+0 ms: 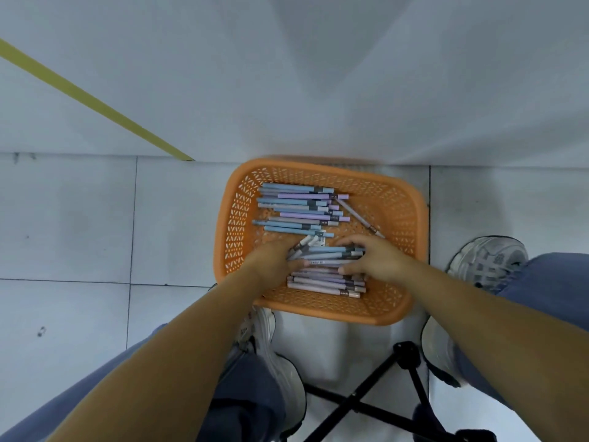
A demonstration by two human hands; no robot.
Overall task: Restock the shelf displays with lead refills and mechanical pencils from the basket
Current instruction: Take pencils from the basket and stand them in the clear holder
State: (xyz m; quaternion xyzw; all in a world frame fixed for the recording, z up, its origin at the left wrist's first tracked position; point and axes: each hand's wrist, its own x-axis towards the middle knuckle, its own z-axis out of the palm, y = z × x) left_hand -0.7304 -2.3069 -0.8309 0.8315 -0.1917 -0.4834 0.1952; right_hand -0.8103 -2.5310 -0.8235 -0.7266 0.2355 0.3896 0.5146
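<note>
An orange plastic basket stands on the tiled floor against a white wall. Inside lie several blue and purple mechanical pencils: one pile at the far side and a second bundle nearer me. My left hand grips the left end of the near bundle, fingers curled round it. My right hand holds the bundle's right end, thumb under and fingers over it. More purple pencils lie beneath the bundle. One loose pencil lies at an angle on the right.
A white wall with a yellow tape stripe rises behind the basket. My white shoes and blue-trousered legs flank the basket. Black folding stool legs cross below it.
</note>
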